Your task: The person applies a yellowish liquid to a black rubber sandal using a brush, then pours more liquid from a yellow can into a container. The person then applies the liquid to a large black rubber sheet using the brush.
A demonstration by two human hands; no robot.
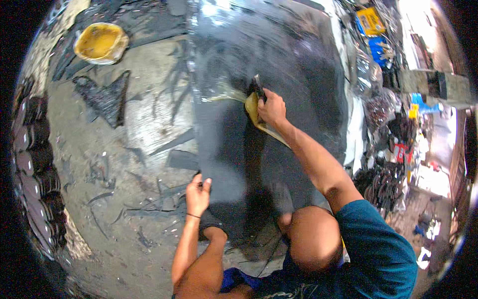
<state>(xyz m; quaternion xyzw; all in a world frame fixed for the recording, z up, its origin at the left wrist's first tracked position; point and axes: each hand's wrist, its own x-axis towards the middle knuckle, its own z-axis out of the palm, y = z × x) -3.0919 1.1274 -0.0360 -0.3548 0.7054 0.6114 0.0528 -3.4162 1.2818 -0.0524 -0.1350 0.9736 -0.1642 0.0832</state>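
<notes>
My right hand (272,108) grips a dark, flat spreader (260,88) and holds it against a large black sheet (294,65). Yellowish glue (252,107) is pooled beside the spreader, with a thin trail running off to the left and another toward my forearm. The far part of the sheet looks wet and shiny. My left hand (198,195) is closed at the sheet's left edge, fingers curled around something small and dark that I cannot make out.
A round container of yellow glue (101,43) stands at the far left, near a jagged black scrap (106,97). Thin black offcuts litter the concrete floor (94,144). Dark stacked pieces (35,164) line the left rim. Plastic bags (367,72) and clutter crowd the right side.
</notes>
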